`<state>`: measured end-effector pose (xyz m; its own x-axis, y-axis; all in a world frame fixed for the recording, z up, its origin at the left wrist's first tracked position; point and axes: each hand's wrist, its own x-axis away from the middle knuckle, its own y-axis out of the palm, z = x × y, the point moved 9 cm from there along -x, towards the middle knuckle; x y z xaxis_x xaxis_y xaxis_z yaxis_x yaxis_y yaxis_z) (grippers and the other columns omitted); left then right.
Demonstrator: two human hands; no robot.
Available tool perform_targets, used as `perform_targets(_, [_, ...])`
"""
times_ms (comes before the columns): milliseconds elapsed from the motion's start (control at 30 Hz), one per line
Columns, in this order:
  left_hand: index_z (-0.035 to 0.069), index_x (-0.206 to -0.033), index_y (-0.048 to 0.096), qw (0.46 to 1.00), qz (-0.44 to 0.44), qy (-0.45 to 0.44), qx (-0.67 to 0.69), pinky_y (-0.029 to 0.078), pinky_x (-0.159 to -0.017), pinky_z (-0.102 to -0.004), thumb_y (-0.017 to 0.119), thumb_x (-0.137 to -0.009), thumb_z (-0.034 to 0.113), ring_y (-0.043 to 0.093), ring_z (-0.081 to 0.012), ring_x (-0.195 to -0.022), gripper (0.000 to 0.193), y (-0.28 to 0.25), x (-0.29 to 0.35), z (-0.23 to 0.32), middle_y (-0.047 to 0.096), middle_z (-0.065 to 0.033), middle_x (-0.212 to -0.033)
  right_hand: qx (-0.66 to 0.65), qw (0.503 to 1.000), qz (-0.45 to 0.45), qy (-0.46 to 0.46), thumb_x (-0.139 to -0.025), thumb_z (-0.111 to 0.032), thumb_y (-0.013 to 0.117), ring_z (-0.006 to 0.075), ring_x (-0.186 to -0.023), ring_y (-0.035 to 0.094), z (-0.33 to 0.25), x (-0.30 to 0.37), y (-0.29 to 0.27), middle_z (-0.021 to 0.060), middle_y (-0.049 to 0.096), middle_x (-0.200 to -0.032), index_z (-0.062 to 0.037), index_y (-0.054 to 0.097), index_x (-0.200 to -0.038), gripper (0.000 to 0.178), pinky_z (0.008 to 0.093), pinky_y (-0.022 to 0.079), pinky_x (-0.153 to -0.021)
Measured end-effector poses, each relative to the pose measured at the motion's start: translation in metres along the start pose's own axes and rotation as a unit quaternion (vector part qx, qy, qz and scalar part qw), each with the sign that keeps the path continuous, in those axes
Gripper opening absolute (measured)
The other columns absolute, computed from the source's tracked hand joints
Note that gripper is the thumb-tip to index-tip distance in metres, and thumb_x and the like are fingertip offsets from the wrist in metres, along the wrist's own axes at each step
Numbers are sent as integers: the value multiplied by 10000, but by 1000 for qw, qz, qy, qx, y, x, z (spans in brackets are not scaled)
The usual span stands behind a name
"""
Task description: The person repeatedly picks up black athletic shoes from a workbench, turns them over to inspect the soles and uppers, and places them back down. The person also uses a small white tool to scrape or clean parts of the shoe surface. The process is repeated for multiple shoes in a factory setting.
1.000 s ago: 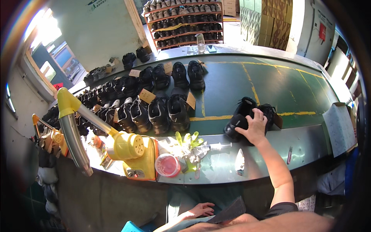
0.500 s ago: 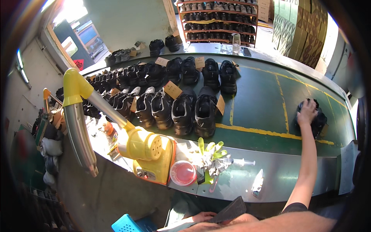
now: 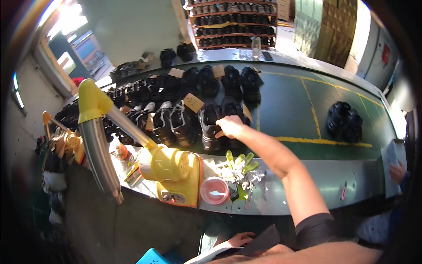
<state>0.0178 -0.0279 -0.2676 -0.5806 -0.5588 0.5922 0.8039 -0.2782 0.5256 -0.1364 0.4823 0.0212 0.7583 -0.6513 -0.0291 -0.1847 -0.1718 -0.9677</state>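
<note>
My right hand (image 3: 231, 127) reaches across the bench to the front row of black shoes. Its fingers are bent around the heel of a black shoe (image 3: 230, 108) at the row's right end. Close on its left stands another black shoe (image 3: 209, 127), almost touching the fingertips. The hand hides part of the gripped heel. Low in the picture, my left hand (image 3: 241, 239) rests by my lap with its fingers stretched out, holding nothing I can see. A separate pair of black shoes (image 3: 343, 121) stands at the right of the green bench top.
A yellow machine (image 3: 165, 165) with a bent metal pipe (image 3: 99, 152) stands left of me. Beside it are a pink-red bowl (image 3: 214, 191) and green-tipped gloves (image 3: 239, 167). A pink-handled tool (image 3: 343, 191) lies right. A co-worker's hand (image 3: 398, 171) shows at the right edge.
My right hand has left the pair of shoes at the right and moved left to the front row. The view has shifted slightly, and a co-worker's hand has appeared at the right.
</note>
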Motion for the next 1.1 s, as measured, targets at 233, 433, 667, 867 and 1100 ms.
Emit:
perform_targets(233, [43, -1396, 618, 695, 93, 479, -528, 576, -959, -452, 737, -950, 151, 673, -389, -1153, 474, 128, 68, 223, 687, -198, -1247, -3, 998, -28, 57, -856, -514, 809, 398, -1026, 710, 75, 217, -160, 180, 759, -1016, -117, 791, -1068, 451, 495, 550, -887])
perform_targets(433, [80, -1537, 529, 461, 82, 491, -735, 135, -1298, -630, 528, -1046, 521, 230, -405, -1600, 660, 209, -33, 299, 483, -168, -1602, 120, 987, 27, 106, -806, -488, 844, 401, -905, 708, 77, 403, -197, 181, 731, -894, -67, 752, -1027, 485, 481, 557, -792])
perform_targets(667, [27, -1517, 535, 471, 160, 361, -789, 136, -1281, -657, 533, -1011, 633, 247, -418, -1583, 789, 160, -64, 306, 478, -218, -1580, 163, 976, 65, 131, -728, -370, 896, 328, -779, 669, 58, 538, -93, 97, 644, -750, -161, 708, -928, 345, 463, 495, -721])
perform_targets(867, [-40, -1486, 513, 491, 221, 346, -768, 242, -1276, -574, 668, -979, 464, 297, -440, -1555, 732, 132, -20, 300, 448, -258, -1583, 264, 945, 59, 183, -660, -198, 898, 335, -1066, 540, 10, 519, -99, 118, 597, -1022, -135, 719, -945, 343, 456, 447, -907])
perform_targets(1100, [53, -1540, 498, 556, 264, 405, -676, 284, -1246, -586, 685, -989, 380, 345, -406, -1537, 667, 117, 25, 291, 445, -225, -1600, 145, 984, 108, 1, -625, -143, 910, 254, -1058, 607, 1, 496, -140, 17, 655, -1007, -69, 712, -840, 302, 421, 451, -943])
